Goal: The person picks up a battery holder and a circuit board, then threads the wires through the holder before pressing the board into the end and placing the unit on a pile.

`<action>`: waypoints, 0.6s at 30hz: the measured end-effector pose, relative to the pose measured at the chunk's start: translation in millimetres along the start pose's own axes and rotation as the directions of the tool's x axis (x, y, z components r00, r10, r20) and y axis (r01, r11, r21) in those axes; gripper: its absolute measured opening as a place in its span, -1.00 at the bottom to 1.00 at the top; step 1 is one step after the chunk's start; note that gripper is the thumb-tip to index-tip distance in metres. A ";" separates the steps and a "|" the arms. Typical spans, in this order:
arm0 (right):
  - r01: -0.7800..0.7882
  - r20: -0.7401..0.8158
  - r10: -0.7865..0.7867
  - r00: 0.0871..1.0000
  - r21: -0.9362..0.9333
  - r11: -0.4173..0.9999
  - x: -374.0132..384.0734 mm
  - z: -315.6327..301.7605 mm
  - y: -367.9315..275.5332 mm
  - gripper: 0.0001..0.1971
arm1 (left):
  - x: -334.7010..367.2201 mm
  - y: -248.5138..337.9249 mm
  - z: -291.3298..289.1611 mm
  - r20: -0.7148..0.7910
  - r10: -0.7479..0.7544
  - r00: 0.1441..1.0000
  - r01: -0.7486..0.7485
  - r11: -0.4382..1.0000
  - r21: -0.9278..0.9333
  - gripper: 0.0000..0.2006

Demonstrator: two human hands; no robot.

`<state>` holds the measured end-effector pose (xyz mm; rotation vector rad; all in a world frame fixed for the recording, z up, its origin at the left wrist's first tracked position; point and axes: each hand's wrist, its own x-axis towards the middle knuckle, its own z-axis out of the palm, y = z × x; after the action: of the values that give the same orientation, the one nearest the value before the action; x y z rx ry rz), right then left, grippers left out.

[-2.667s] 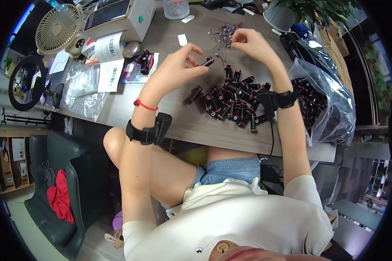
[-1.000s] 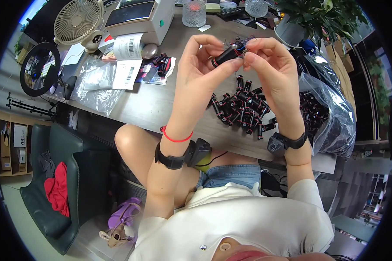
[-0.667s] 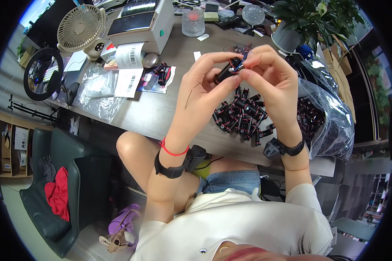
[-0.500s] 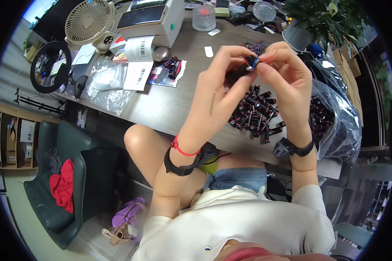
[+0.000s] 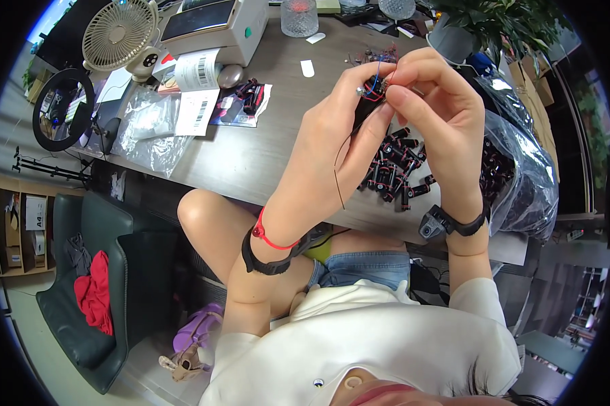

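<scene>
My left hand point(image 5: 335, 139) is closed around a small black cylindrical part point(image 5: 366, 107) with thin red and blue wires at its upper end. Close against it, my right hand point(image 5: 440, 111) pinches at the fine wires point(image 5: 379, 80) between thumb and forefinger; the exact fingertip contact is too small to make out. A thin dark wire point(image 5: 336, 169) trails down across the back of my left hand. Below and between the hands, a pile of similar black cylinders with red marks point(image 5: 393, 166) lies on the table, partly hidden by my right hand.
A clear plastic bag of more black parts point(image 5: 514, 183) stands at the right edge of the table point(image 5: 264, 128). Loose wired pieces point(image 5: 379, 55) lie beyond my hands. To the left are papers point(image 5: 196, 111), a plastic bag point(image 5: 146, 128), a fan point(image 5: 120, 34) and a ring light point(image 5: 41, 108).
The black cylinder has turned in my left hand, so its wired end points upward. The dark wire over that hand shows longer now. The whole view has shifted slightly.
</scene>
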<state>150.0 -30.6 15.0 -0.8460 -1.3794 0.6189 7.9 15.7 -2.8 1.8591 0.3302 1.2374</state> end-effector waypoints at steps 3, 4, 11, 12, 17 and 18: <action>-0.007 -0.004 0.007 1.000 0.019 1.000 0.5 -0.2 -3.8 -0.87 | 1.6 2.6 2.1 -0.002 0.007 1.000 -0.006 0.999 0.038 -0.72; -0.006 -0.004 0.006 1.000 0.028 1.000 0.5 0.1 -4.4 -0.87 | 1.8 3.5 2.8 -0.005 0.014 1.000 -0.014 0.998 0.058 -0.72; 0.008 -0.037 -0.008 0.999 -0.008 1.000 -5.0 5.0 -8.5 -0.88 | -2.1 10.6 4.6 -0.028 0.020 0.999 -0.016 0.989 0.146 -0.70; 0.017 -0.038 -0.018 0.999 -0.017 1.000 -5.1 4.9 -8.8 -0.89 | -2.0 11.3 4.4 -0.016 0.009 1.000 -0.006 0.988 0.157 -0.70; 0.089 0.001 -0.090 0.996 -0.171 0.981 -5.3 2.9 -9.4 -0.88 | -3.5 11.3 1.7 0.014 0.002 1.000 -0.005 0.981 0.195 -0.70; 0.112 0.018 -0.111 0.994 -0.196 0.974 -5.0 2.6 -8.4 -0.89 | -3.7 11.0 1.7 0.013 0.015 1.000 -0.018 0.977 0.214 -0.70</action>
<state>146.0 -39.1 19.0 -0.9163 -1.5013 0.4037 5.1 5.9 3.1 2.0539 0.4580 1.2427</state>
